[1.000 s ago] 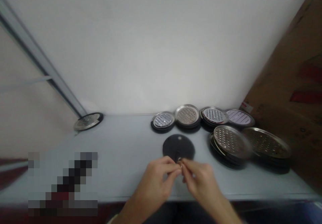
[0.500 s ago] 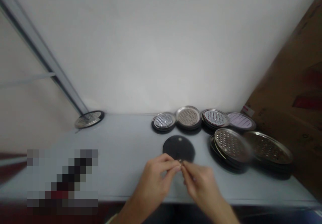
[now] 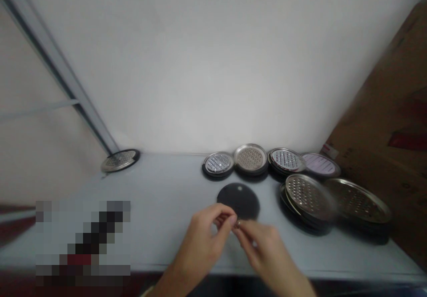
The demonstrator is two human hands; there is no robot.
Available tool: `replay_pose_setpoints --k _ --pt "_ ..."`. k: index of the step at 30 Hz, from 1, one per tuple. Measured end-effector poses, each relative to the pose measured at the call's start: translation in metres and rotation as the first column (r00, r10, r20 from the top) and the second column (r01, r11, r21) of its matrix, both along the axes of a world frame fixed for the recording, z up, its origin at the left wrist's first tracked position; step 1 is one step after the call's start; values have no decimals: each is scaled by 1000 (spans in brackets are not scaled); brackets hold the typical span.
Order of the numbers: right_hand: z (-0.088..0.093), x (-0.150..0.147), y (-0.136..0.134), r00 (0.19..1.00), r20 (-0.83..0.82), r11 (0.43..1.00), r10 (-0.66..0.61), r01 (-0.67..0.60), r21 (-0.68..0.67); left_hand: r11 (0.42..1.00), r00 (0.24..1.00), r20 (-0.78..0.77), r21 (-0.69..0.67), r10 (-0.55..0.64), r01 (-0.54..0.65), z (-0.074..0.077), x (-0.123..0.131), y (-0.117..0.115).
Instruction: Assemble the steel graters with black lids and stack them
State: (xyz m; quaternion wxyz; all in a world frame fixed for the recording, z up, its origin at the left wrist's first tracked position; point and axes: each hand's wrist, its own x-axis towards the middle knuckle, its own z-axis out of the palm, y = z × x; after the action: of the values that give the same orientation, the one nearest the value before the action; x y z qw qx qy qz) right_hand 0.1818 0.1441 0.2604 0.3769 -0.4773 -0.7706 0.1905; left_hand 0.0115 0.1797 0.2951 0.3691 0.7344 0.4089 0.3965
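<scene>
Small metal piece sits pinched between the left hand and the right hand, just over the near edge of a black round disc, on a pale grey table against a white wall. Beside the table's right end stands a cardboard box with red marks and a small white label, too blurred to read. Perforated steel plates on black bases line the back of the table, larger stacked plates lie nearer on the right, and one lone plate lies far left. Both hands are narrowly closed, fingertips meeting on the piece. It looks like a tiny shiny ring, too small to tell more. The disc has one small hole.
</scene>
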Motion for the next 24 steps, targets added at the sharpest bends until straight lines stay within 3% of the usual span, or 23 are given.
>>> replay_pose_setpoints --k 8,12,16,19,24 --pt "-7 2 2 987 -151 996 -59 47 -81 998 996 -59 0 -66 66 0 -1 2" --pt "-4 3 5 981 -194 998 4 -16 -58 994 993 -33 -1 -113 113 -6 0 7" --pt "-10 9 14 986 -159 999 -42 37 -32 997 994 -70 13 -79 80 -23 0 20" --pt "-26 13 21 994 -96 998 -55 57 22 993 974 -204 52 -95 108 -42 1 31" --pt "-57 19 27 997 -64 998 -32 36 50 951 927 -359 233 -109 202 -66 1 43"
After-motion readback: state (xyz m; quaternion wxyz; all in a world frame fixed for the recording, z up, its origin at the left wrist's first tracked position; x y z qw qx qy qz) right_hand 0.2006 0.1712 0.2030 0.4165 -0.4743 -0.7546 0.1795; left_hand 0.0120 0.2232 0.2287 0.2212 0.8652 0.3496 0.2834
